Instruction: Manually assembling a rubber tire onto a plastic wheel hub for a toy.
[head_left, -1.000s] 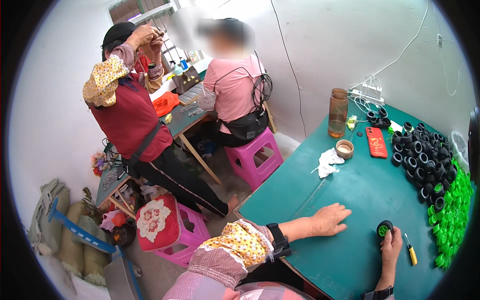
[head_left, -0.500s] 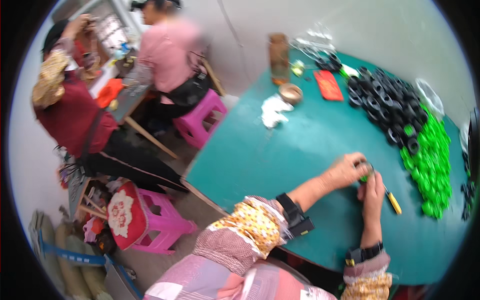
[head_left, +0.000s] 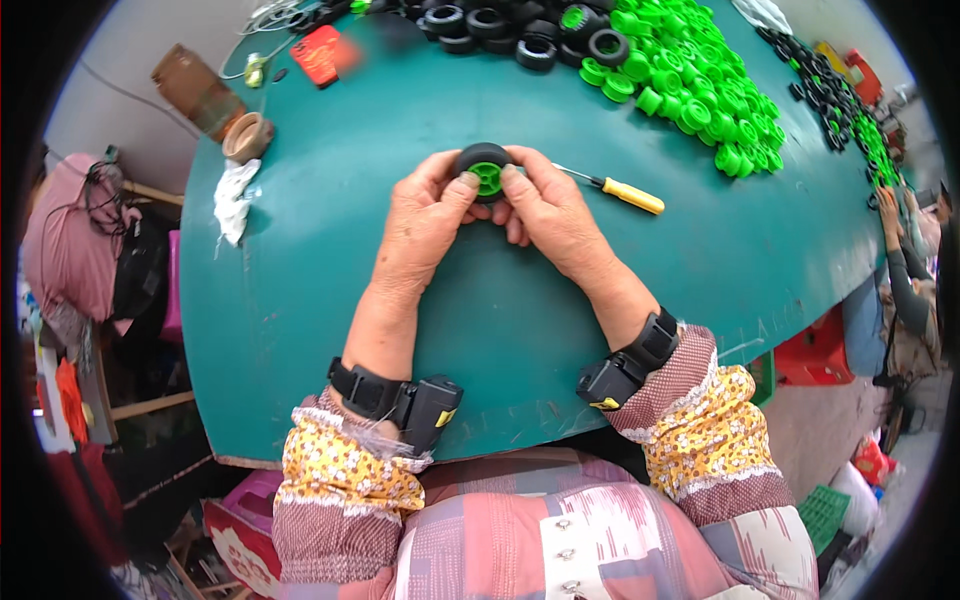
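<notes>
A small toy wheel, with a black tyre (head_left: 482,154) around a green spoked hub (head_left: 488,180), is held upright above the table. My left hand (head_left: 424,205) grips its left side and my right hand (head_left: 552,212) its right side. Both thumbs press on the hub's face, while the other fingers curl behind, partly hidden. Just right of my right hand lies a screwdriver (head_left: 632,195) with a yellow handle, its metal shaft partly behind that hand.
Black tyres (head_left: 487,22) and a heap of green hubs (head_left: 700,85) lie at the far side of the green table (head_left: 330,270). At the left are a brown jar (head_left: 197,92), a round bowl (head_left: 247,137) and white tissue (head_left: 234,200). Another person's hands (head_left: 888,215) work at the far right.
My view has swung to the right, bringing the hands to the middle. The wheel, blurred and mostly covered before, now shows plainly between both hands. The screwdriver still lies beside my right hand.
</notes>
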